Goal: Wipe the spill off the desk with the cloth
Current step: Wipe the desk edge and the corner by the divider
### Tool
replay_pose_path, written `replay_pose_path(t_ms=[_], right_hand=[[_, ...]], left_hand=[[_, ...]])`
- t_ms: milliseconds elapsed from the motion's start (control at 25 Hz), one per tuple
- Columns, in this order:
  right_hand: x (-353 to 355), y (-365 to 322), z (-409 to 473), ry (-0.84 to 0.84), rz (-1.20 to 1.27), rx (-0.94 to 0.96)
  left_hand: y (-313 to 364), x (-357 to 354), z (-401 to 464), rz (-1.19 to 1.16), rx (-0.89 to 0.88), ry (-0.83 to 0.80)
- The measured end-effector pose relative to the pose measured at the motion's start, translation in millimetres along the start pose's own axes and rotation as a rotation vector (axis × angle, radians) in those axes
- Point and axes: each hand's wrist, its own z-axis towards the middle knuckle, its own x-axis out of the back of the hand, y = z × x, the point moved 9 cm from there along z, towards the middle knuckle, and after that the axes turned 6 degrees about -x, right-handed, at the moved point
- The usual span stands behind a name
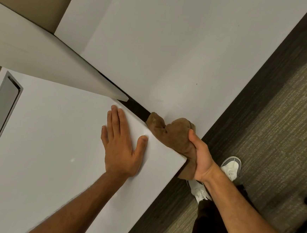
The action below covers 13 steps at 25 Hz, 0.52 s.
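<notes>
A person leans over a white desk (45, 144), the left hand (121, 147) spread open and flat on the top near its right edge, fingers pointing away, holding nothing. The right hand (201, 157) is closed around a bunched brown cloth (173, 134), gripping it at the desk's near right corner. The cloth lies across the narrow dark gap (138, 109) between this desk and a second white desk (173, 44) farther off, one lobe on each side and a tail hanging below the corner by the wrist.

No puddle shows plainly. A faint pale smear just beyond the cloth on the far desk may be wet film, though glare makes it hard to tell.

Judging by the grip, the wiping is under way along the edge. To do it well, the cloth would be better flattened under the palm than held in a fist, so more fabric meets the surface. Strokes should draw liquid inward from the edge and away from the gap, not push it over onto the carpet (277, 117) where white shoes (231, 166) stand. The flat left hand serves as a brace and should stay on dry surface. A fold to a fresh face before a last pass would limit streaks.
</notes>
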Motion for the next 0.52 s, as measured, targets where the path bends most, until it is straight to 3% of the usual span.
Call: replay_pose_path(t_ms=[240, 400, 520], right_hand=[[32, -4, -31, 0.156, 0.075, 0.078], [36, -15, -60, 0.121, 0.077, 0.063], [24, -46, -65, 0.081, 0.056, 0.186]], left_hand=[[-5, -3, 0, -0.009, 0.008, 0.001], [-5, -4, 0, -0.02, 0.01, 0.003], [-5, -3, 1, -0.023, 0.013, -0.002]])
